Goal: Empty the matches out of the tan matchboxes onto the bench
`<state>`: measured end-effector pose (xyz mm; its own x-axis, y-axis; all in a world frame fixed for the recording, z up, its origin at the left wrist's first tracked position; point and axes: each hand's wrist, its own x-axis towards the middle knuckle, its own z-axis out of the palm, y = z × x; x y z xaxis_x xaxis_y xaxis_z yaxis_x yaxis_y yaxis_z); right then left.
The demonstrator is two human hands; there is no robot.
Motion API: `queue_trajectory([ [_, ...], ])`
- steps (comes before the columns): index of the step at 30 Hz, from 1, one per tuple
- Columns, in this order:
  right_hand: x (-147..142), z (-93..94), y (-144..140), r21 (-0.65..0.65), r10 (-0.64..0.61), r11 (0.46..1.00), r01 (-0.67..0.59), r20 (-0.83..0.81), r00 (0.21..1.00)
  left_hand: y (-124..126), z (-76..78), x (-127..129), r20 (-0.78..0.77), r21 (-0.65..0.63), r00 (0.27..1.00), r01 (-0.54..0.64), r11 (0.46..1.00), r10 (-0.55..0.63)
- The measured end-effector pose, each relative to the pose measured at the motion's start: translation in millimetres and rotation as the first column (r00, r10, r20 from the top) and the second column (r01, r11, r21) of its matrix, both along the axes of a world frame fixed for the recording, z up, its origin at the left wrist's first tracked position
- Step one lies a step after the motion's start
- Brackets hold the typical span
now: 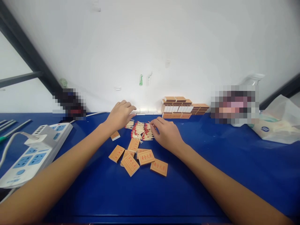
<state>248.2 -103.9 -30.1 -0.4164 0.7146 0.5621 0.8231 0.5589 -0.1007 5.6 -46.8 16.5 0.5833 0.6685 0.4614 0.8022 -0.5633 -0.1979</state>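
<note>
My left hand [119,114] is over the back edge of the worktop [211,181], fingers bent and the thumb a narrow gap below them, right at the left end of a low row of white pieces [146,111] set along that edge. I cannot tell whether I am gripping the end piece or only have my fingertips next to it. My right hand [167,134] is on the other side of the loose matches [140,129], thumb and forefinger bent close together at their right border; whether a match is pinched there I cannot tell.

The red-tipped matches lie between my hands, toward the back edge and about midway along it, mostly side by side, with a few crossed at the front and a smaller bunch near my left thumb.

Nearer the front edge, several orange matchboxes [146,157] lie scattered, some overlapping, red print facing up. One more orange box [115,136] sits below my left wrist. Beyond my right hand, against the wall [131,47] at the back edge, stands a stack of matchboxes [177,116], with a band of white faces across its middle.

Toward the left side of the worktop lies a white power strip [32,161] with a plug in it; toward the back right corner sits a tissue pack [274,128].
</note>
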Motion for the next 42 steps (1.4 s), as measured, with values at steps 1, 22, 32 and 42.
queue_trajectory([
  [1,0.2,1.6,-1.0,-0.008,0.001,1.0,-0.001,-0.016,1.0,-12.9,2.1,-1.9,0.076,-0.031,0.997,0.032,0.999,-0.03],
  [22,6.1,61.3,-53.3,-0.609,0.308,0.769,-0.194,0.086,0.948,-95.1,-37.0,-9.2,0.515,0.076,0.83,0.202,0.976,-0.212],
  [32,1.2,53.4,-47.1,-0.606,0.354,0.741,-0.289,-0.013,0.935,-95.7,-37.8,-7.9,0.506,0.041,0.83,0.246,0.968,-0.233],
  [42,-0.9,51.1,-43.5,-0.587,0.414,0.707,-0.395,-0.11,0.904,-102.7,-33.4,-4.2,0.509,-0.012,0.807,0.353,0.936,-0.298],
])
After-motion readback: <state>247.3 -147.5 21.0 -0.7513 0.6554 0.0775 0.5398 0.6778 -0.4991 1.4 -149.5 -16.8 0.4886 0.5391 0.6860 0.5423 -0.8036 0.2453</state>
